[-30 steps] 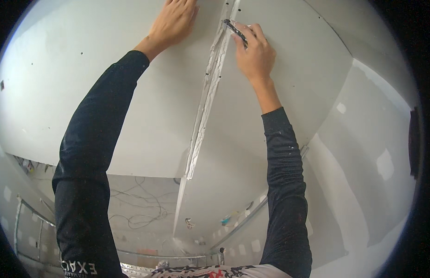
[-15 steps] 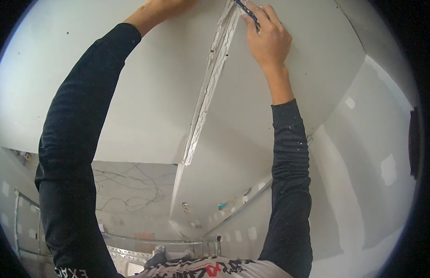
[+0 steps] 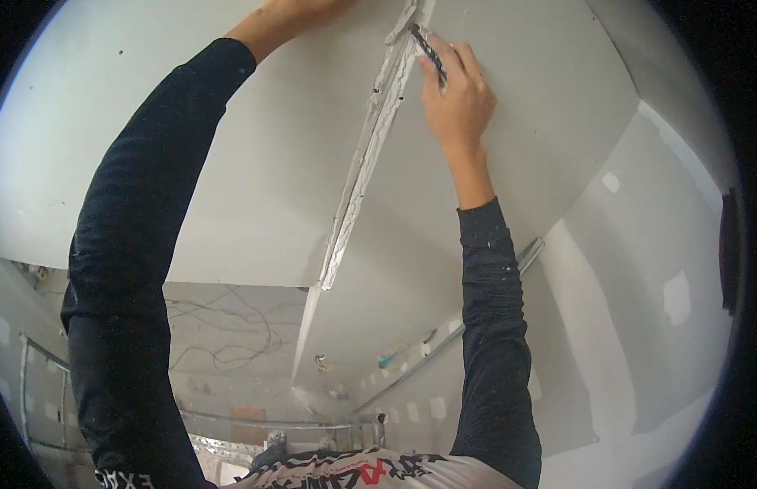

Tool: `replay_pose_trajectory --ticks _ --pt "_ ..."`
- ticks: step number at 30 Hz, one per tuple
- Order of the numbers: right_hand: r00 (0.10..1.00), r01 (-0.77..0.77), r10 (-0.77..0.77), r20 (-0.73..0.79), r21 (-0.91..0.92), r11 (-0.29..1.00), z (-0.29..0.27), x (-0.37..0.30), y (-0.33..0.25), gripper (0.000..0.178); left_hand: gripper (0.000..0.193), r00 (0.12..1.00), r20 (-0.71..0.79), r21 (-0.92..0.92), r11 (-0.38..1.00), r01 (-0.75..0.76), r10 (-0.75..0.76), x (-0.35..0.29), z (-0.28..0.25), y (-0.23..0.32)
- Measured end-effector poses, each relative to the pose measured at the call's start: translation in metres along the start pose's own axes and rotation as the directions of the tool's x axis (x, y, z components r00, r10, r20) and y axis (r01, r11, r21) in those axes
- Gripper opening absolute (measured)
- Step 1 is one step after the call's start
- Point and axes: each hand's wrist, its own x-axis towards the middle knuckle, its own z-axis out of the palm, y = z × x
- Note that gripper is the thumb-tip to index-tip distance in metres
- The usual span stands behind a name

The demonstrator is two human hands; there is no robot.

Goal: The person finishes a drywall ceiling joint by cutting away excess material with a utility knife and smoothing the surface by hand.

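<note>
In my right hand (image 3: 462, 102) is a slim dark tool smeared with white, by its look a putty knife (image 3: 428, 54); my fingers are closed round it. Its upper end meets the right side of a long seam strip (image 3: 364, 175) in the pale board surface. White compound lies along this strip in ragged lines, with small dark holes beside it. At the top edge, left of the seam, my left hand (image 3: 301, 10) shows only near the wrist; its fingers are cut off by the frame.
Metal railings (image 3: 272, 422) run below me and at the lower left. Loose cables (image 3: 224, 314) trail past the board's lower edge. Grey walls with white filler patches (image 3: 677, 297) stand on the right. A metal profile (image 3: 403, 371) slants behind my right arm.
My right hand with the putty knife has come down and a little left along the seam. More compound shows smoothed above it. My left arm has barely shifted.
</note>
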Motion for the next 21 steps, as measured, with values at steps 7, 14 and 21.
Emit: replay_pose_trajectory --ticks 7,14,21 --pt "0.999 -0.05 0.049 0.022 0.08 0.996 -0.003 -0.025 -0.012 0.029 0.047 1.0 0.001 -0.036 0.999 0.0 0.0 0.001 -0.001 -0.002" --pt "0.995 -0.035 0.026 0.091 0.099 0.994 -0.003 -0.066 -0.023 0.033 0.045 0.959 0.115 -0.09 0.964 -0.25 0.259 -0.004 0.0 -0.005" --pt "0.997 -0.02 0.01 0.071 0.149 0.989 -0.008 -0.084 -0.024 0.029 0.034 0.788 0.318 -0.097 0.845 -0.527 0.528 -0.011 0.004 -0.011"
